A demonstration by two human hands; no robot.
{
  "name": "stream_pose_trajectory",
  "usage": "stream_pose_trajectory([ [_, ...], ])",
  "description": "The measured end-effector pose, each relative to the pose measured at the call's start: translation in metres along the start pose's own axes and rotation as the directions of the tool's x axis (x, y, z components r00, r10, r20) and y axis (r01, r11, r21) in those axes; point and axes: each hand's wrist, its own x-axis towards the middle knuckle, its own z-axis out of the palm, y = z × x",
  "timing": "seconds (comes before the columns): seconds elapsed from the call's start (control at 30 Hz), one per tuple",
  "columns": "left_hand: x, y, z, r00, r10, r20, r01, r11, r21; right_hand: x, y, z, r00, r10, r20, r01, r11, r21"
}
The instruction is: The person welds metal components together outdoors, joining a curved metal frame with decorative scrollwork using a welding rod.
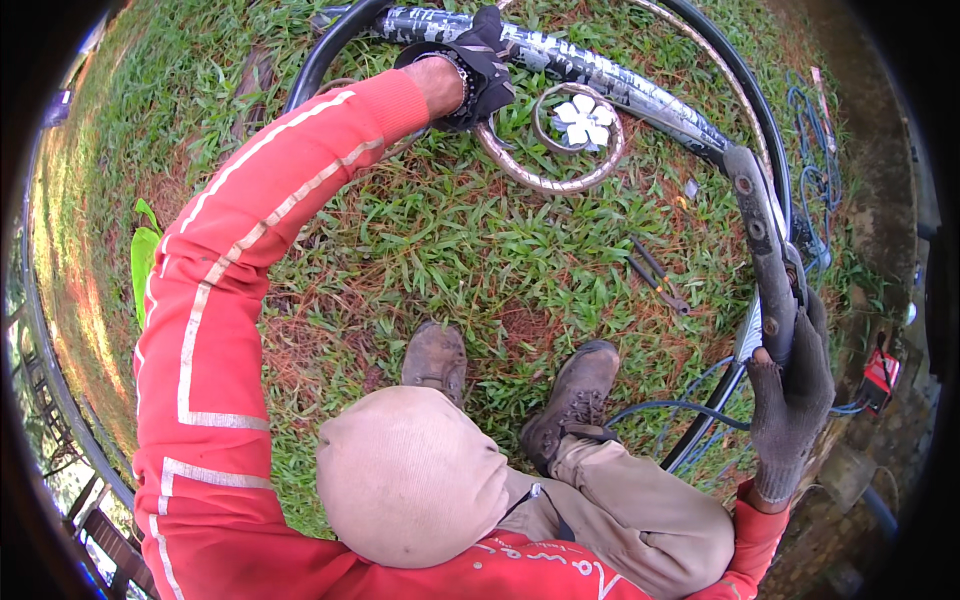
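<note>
My left hand (482, 78), in a black glove, is closed over a curved metal pipe (620, 84) with patchy black and silver paint. Just below that hand, a coppery twisted metal scroll (545, 184) curls around a white metal flower (583, 121). On the right, my right hand (797, 395) in a grey knitted glove grips the lower end of a grey metal bar (757, 228) with several round holes or studs. The bar's upper end meets the right end of the mottled pipe. Part of the left fingers is hidden behind the glove's back.
Pliers (660, 278) with dark handles lie on the grass (450, 240). A black curved tube (770, 120) arcs around the top and right. Blue cable (822, 190) lies in loops at the right, near a red box (880, 374). My boots (575, 395) stand below the frame.
</note>
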Motion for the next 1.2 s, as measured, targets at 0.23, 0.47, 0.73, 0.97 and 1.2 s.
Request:
stream_pose_trajectory([
  [0.23, 0.013, 0.008, 0.013, 0.996, -0.007, -0.093, 0.018, 0.993, 0.119, -0.005, 0.017, 0.005, 1.0, 0.005, -0.02, -0.003, 0.997, 0.081],
  [0.47, -0.006, -0.008, -0.005, 0.978, -0.007, -0.209, 0.044, 0.984, 0.172, -0.001, 0.013, 0.01, 1.0, 0.013, 0.029, -0.015, 0.996, 0.087],
  [0.73, -0.09, 0.077, -0.038, 0.675, -0.315, -0.667, 0.052, 0.922, -0.383, 0.005, -0.002, 0.004, 0.984, -0.122, 0.127, 0.134, 0.987, -0.092],
  [0.97, -0.093, 0.206, -0.06, 0.968, 0.036, -0.249, -0.245, -0.077, -0.966, 0.012, -0.008, 0.017, 0.975, -0.186, 0.12, 0.187, 0.982, -0.001],
  [1.2, -0.034, 0.218, -0.114, 0.92, 0.003, -0.392, -0.377, -0.269, -0.886, 0.011, -0.015, 0.023, 0.973, -0.181, 0.145, 0.184, 0.983, -0.012],
])
